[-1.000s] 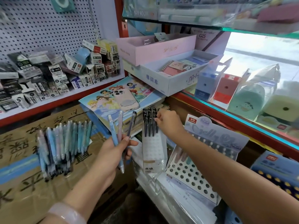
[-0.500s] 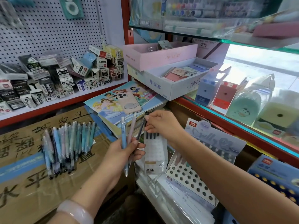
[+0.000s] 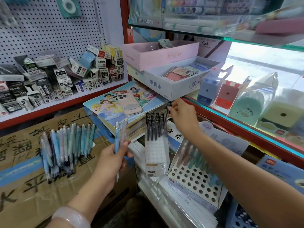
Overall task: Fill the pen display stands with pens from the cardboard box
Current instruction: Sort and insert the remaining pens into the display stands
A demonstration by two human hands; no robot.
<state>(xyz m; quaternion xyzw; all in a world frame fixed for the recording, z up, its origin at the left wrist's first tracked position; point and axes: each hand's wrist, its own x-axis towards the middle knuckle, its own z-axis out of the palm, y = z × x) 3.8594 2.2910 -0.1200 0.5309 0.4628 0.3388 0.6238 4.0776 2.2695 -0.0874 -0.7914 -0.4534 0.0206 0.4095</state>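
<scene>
Right hand (image 3: 182, 117) pinches cap end of slim black pen (image 3: 165, 118), tip lowered into white perforated stand (image 3: 157, 153) beside upright black pens. Left hand (image 3: 110, 160) grips two pastel pens (image 3: 119, 135). Loose pastel pens (image 3: 65, 145) lie on taped cardboard box (image 3: 24, 186).

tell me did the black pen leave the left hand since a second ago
Yes. The black pen is now pinched by the right hand over the white stand; the left hand keeps two pastel pens.

Your left hand (image 3: 110, 159) grips two smooth, translucent plastic pens (image 3: 119, 137); your right hand (image 3: 181, 116) pinches a glossy black plastic pen (image 3: 166, 117). The matt brown cardboard box (image 3: 24, 186) carries shiny tape, and the white stand (image 3: 157, 153) looks like matt card.
</scene>
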